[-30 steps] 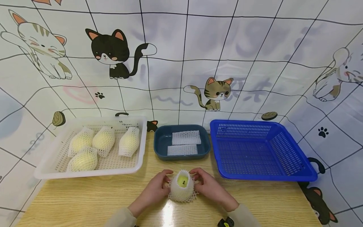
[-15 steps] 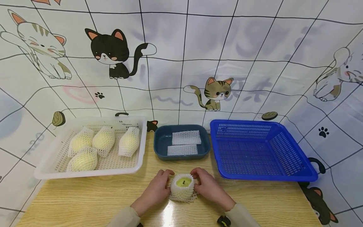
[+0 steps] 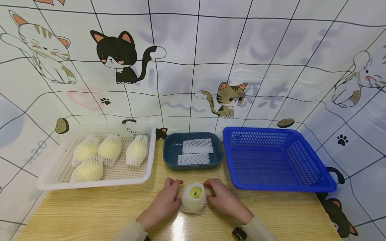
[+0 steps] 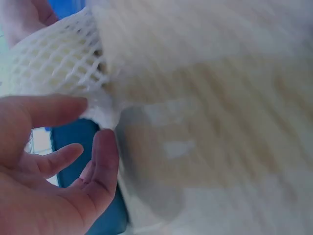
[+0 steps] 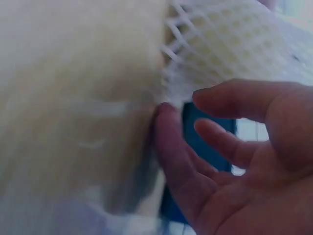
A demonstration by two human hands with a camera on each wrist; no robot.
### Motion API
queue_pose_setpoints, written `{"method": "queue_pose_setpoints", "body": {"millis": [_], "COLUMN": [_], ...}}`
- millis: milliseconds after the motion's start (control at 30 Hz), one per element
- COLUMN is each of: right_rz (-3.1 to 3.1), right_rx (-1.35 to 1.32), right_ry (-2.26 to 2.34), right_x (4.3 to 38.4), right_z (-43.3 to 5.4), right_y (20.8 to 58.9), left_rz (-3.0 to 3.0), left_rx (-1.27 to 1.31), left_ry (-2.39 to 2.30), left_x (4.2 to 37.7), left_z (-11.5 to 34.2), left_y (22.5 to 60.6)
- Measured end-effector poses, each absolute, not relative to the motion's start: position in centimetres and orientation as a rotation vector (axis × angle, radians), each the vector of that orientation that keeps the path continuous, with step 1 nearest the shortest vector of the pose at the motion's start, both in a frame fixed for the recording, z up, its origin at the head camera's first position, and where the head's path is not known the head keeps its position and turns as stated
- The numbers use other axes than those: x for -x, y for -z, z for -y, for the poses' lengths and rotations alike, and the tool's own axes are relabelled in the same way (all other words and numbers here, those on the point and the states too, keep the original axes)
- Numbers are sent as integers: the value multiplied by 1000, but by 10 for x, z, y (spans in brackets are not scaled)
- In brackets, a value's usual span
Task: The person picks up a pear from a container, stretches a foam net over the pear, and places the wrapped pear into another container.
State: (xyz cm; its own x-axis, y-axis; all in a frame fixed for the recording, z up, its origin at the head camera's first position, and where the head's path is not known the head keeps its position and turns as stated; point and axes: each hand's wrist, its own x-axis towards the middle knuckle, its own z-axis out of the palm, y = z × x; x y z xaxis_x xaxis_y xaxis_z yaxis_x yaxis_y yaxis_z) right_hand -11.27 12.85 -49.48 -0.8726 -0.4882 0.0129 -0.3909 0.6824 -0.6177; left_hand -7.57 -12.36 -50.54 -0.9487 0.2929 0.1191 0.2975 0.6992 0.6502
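A yellow-green fruit with a short dark stem stands on the table in a white foam net. The net's scalloped opening frames the stem, and its lower edge flares near the tabletop. At the left side, my left hand pinches the net's lower edge between thumb and fingertips; the left wrist view shows foam net at the fingertips. Opposite it, my right hand pinches the other side in the same way, with net beside the thumb in the right wrist view.
At the left stands a white basket with several net-wrapped pale yellow fruits. Behind the hands, a dark teal tray contains two flat foam nets. A blue basket stands at the right, and a cat-print sheet covers the wall behind.
The net's opening widened and dropped around the fruit's top half a second ago; now it is narrower and slightly higher again. Both hands have stayed beside the fruit with only small shifts.
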Motion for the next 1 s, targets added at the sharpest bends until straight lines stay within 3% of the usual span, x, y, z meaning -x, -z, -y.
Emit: {"method": "queue_pose_setpoints", "body": {"millis": [200, 500, 1000], "right_rz": [-2552, -2302, -2448], "right_rx": [844, 909, 946], "right_ry": [1121, 1215, 1071], "right_x": [116, 111, 110], "right_z": [-145, -145, -132], "right_y": [485, 485, 496], "left_rz": [2841, 2812, 2910], "left_rx": [513, 788, 780], "left_ry": [1255, 1500, 1586], "left_x": [75, 80, 85], "left_z": [135, 136, 124], "left_y": [497, 492, 501]}}
